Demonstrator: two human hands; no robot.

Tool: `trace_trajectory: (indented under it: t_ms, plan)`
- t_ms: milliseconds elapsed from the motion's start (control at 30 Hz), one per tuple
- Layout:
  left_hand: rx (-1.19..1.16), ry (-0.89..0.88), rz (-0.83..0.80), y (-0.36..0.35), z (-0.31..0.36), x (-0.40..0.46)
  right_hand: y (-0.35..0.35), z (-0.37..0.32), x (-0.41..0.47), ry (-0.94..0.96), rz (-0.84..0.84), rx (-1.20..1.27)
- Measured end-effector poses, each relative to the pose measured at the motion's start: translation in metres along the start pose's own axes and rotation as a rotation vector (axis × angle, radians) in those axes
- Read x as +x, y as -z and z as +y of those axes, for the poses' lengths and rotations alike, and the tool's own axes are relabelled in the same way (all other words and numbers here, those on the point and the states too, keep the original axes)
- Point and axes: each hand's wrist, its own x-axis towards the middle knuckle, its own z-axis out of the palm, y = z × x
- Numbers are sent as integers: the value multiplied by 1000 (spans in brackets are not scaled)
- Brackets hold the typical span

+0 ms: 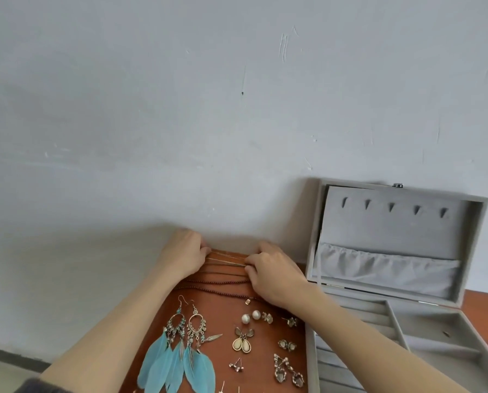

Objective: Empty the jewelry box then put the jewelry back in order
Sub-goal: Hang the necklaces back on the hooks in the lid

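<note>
The grey velvet jewelry box (395,330) stands open at the right, its lid (393,222) upright against the wall and its compartments bare. On the brown table (220,316) several thin chains (227,258) lie stretched in rows at the far edge, with dark beaded strands (217,285) below them. My left hand (184,255) pinches the chains' left ends. My right hand (274,275) pinches a silver chain at its right end. Nearer to me lie blue feather earrings (177,355), pearl studs (251,317), a butterfly drop earring (242,340) and several small studs.
A pale grey wall (180,109) rises directly behind the table's far edge. The table's left edge runs diagonally beside my left forearm, with floor (7,367) below it. The box lid has a row of hooks and a gathered pocket (384,268).
</note>
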Motion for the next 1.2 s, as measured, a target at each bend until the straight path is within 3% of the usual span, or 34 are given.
trace_trajectory:
  t_ms: [100, 233, 333, 467, 567, 733, 800, 900, 1000, 1067, 1133, 1200]
  plan:
    - [31, -77, -5, 5, 7, -4, 0, 1, -1, -7, 15, 45]
    - [-314, -130, -18, 31, 32, -12, 10, -3, 0, -85, 127, 260]
    - [-437, -192, 23, 64, 59, -19, 27, -8, -2, -176, 179, 518]
    - [-609, -208, 3, 94, 96, -33, 51, -12, -24, -178, 74, 1014]
    - [-732, -179, -42, 111, 116, -43, 69, -11, -44, -129, -3, 1134]
    - [-1028, -110, -40, 135, 138, -53, 103, 5, -76, -1, -289, 1523]
    - [-1111, -46, -15, 138, 141, -57, 117, 17, -87, 18, -318, 1543]
    - [-1044, 58, 46, 135, 142, -62, 133, 35, -101, -2, -289, 1422]
    - [-655, 78, 152, 128, 142, -66, 151, 50, -108, -26, -249, 1269]
    - [-406, -3, 187, 123, 148, -71, 167, 51, -109, -34, -202, 1115]
    - [-408, -114, 69, 117, 160, -76, 185, 48, -107, -26, -134, 946]
    - [-555, -155, -130, 113, 180, -82, 202, 45, -105, -22, -57, 815]
